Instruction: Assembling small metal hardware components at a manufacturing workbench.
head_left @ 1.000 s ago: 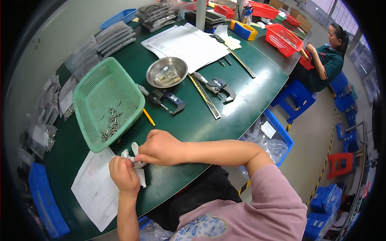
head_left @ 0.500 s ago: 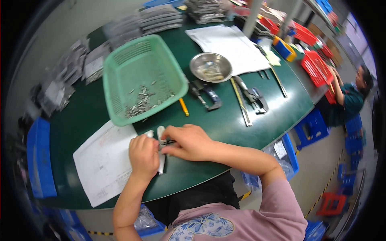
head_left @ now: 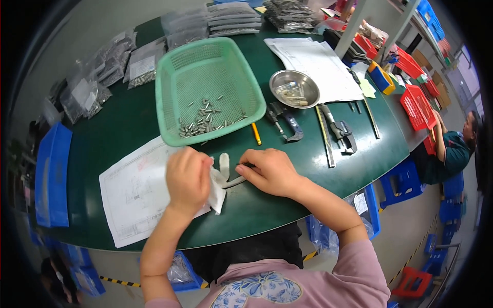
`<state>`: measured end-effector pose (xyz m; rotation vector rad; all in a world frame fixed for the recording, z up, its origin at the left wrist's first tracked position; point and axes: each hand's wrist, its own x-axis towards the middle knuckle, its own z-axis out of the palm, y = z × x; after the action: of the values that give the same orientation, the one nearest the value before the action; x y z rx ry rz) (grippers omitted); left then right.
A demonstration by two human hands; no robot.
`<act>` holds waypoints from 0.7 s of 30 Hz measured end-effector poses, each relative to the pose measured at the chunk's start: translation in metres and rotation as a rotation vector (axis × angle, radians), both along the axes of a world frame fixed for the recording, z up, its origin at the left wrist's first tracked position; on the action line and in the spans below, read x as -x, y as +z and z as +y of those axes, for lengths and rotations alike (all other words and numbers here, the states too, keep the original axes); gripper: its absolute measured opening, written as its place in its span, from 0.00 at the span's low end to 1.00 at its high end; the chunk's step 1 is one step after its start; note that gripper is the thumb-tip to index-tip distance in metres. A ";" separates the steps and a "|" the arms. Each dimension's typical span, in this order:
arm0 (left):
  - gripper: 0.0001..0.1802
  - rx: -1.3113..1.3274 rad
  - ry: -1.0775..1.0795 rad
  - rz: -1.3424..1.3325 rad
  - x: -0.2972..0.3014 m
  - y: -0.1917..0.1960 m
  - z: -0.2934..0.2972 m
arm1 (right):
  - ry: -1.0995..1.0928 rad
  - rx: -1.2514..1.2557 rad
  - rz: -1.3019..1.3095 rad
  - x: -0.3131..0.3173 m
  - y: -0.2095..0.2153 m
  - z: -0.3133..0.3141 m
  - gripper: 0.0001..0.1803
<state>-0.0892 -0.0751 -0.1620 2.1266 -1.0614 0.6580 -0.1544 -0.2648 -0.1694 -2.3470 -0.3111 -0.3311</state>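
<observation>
My left hand (head_left: 188, 177) is closed on a white cloth glove (head_left: 217, 186) that lies over the edge of a white printed sheet (head_left: 134, 195) on the green table (head_left: 128, 123). My right hand (head_left: 268, 170) pinches a thin dark tool (head_left: 241, 165) next to the glove's fingers. Just beyond the hands stands a green mesh basket (head_left: 169, 87) with several small metal pins (head_left: 203, 119) in it. An orange pencil (head_left: 256, 134) lies beside the basket.
A steel bowl (head_left: 294, 88), callipers (head_left: 286, 121), a metal ruler (head_left: 325, 137) and white papers (head_left: 313, 61) lie to the right. Bagged parts (head_left: 92, 77) line the far left. Blue bins (head_left: 51, 174) sit left; red baskets (head_left: 418, 108) and another seated person (head_left: 454, 149) right.
The view has shifted, so the table sits further right and closer. Both hands stay together at the glove on the sheet's edge; the left hand now covers more of the glove.
</observation>
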 end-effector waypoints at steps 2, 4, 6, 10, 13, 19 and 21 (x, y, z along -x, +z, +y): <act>0.06 0.011 0.051 -0.081 -0.021 0.021 -0.008 | -0.063 0.068 -0.015 0.007 0.006 -0.009 0.09; 0.06 0.006 0.101 -0.084 -0.052 0.034 -0.017 | -0.081 0.066 -0.022 0.017 0.003 -0.021 0.08; 0.05 -0.205 0.104 -0.041 -0.076 0.034 -0.013 | -0.205 0.104 -0.017 0.029 0.001 -0.033 0.07; 0.03 -0.076 0.116 -0.105 -0.053 0.033 -0.002 | -0.526 0.139 0.020 0.057 -0.005 -0.065 0.06; 0.06 -0.052 0.121 -0.099 -0.020 0.010 0.024 | -0.602 0.262 -0.043 0.059 -0.010 -0.087 0.06; 0.10 -0.417 0.130 -0.080 -0.026 -0.017 0.011 | -0.591 0.474 -0.296 0.041 0.004 -0.071 0.19; 0.14 -0.585 0.135 -0.276 -0.034 -0.022 0.010 | -0.336 0.342 -0.259 0.037 -0.001 -0.045 0.20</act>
<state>-0.0553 -0.0655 -0.1838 2.6799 -1.3990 0.7931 -0.1909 -0.3101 -0.1701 -2.6977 -0.0962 -0.8028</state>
